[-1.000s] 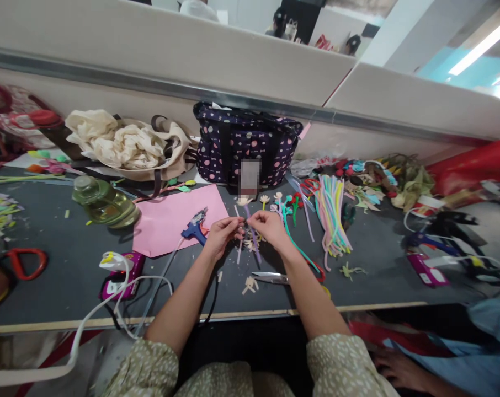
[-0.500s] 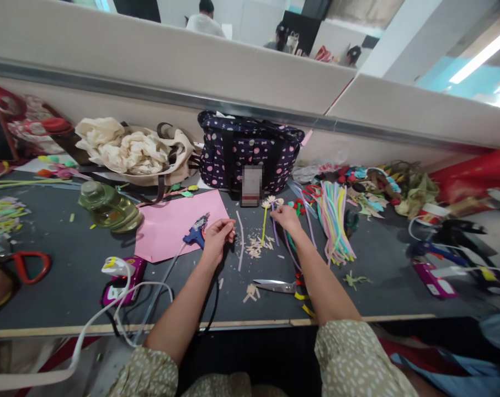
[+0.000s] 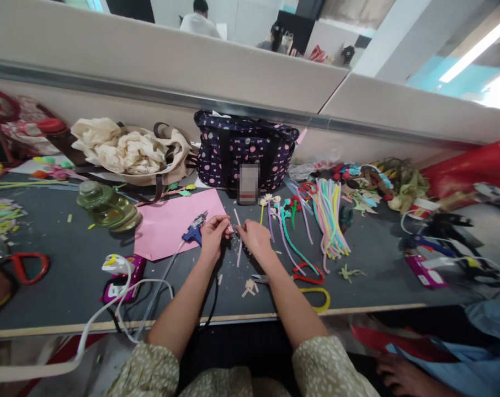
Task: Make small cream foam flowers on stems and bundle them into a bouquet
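Note:
My left hand is closed in a pinch at the right edge of the pink sheet, beside the blue glue gun. Whatever small thing its fingertips hold is too small to name. Close to its right, my right hand has its fingers curled together over pale scraps, its fingertips near the left ones; its contents cannot be made out. A thin lilac strip lies between the hands. Flower stems, one a teal strip, lie right of my right hand. Scissors with a yellow handle lie partly under my right forearm.
Behind the hands stand a dark patterned bag and a phone. A green bottle, purple box and white cable are left. Right are bundled pastel strips. Another person's hand shows at lower right.
My right hand has moved left from the flower stems to beside my left hand, uncovering the stems and scissor handles. Another person's hand has appeared at lower right.

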Motion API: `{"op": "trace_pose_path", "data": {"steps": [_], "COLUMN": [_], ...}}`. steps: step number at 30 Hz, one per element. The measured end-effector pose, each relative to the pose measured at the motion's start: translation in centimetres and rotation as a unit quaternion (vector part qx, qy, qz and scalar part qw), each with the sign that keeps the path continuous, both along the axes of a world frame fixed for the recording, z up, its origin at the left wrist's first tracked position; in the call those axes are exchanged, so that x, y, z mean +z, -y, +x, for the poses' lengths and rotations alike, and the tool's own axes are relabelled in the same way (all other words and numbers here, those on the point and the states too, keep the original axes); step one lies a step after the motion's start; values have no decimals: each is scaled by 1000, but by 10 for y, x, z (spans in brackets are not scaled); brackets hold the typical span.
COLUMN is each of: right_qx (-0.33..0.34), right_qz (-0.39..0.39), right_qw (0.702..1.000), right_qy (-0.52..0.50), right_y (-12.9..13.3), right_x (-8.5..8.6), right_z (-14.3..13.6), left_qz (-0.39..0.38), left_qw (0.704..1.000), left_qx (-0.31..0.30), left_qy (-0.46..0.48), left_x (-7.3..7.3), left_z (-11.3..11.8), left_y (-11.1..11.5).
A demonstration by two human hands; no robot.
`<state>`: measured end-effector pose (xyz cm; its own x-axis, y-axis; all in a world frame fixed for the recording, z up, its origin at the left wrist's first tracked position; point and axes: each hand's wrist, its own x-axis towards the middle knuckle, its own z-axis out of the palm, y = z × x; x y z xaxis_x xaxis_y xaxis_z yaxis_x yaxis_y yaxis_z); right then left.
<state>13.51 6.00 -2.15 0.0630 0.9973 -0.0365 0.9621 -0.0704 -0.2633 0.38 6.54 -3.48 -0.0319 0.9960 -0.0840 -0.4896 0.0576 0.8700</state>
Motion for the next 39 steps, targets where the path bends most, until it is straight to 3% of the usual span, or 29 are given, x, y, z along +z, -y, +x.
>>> {"op": "trace_pose_path", "data": {"steps": [4,8,12,15,18,23,27,29,32,34,39], "right_qx": [-14,-27,-21,-7,3,0,-69,-82,-45,-23,-4], "right_qz": [-38,-32,30,85,79,57,88,91,72,40,-95], "right_qw": [999,999,989,944,912,896,890,901,922,920,864], "right_qy": [-7,-23,-144,-318,-403,-440,-442,-417,-378,-389,-495], "right_y": [-17,-19,6,30,48,63,71,72,70,71,112], "right_x": [0,6,15,15,9,0,5,8,9,5,-5], "right_z": [-19,-18,-8,-5,-8,-6,7,10,3,-9,-29], "left_qz": [7,6,-3,-10,-16,-7,-3,-1,2,-1,-30], "left_qw": [1000,1000,1000,997,993,987,985,985,984,983,988], "left_qx": [12,5,-28,-77,-119,-159,-173,-174,-180,-181,-134], "left_qy": [3,6,-3,7,17,13,15,8,-4,-4,72], "left_x": [-1,-4,-5,-4,0,7,7,8,10,11,5], "left_z": [-1,-1,1,3,4,3,3,4,6,6,1], "left_y": [-1,-2,0,2,6,10,12,13,15,16,8]}}
